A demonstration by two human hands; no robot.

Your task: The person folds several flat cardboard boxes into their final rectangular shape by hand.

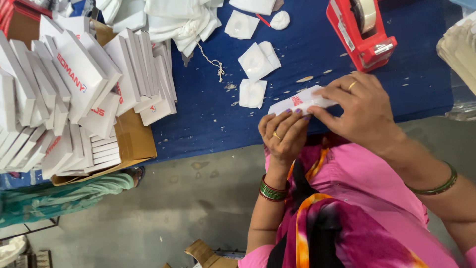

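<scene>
Both hands' fingers [297,115] pinch the small white box [301,100] between them.

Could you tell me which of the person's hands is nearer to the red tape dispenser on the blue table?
The right hand, just below the red tape dispenser. The left hand is lower and further left, both holding the small white box.

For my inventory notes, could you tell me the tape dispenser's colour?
Red; the tape dispenser shows in the head view.

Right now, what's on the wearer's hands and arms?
Left hand: gold ring, purple nail polish, green-and-red bangles at the wrist. Right hand: gold ring, one thin green bangle. Forearms bare; pink sleeve edge on the left arm.
</scene>
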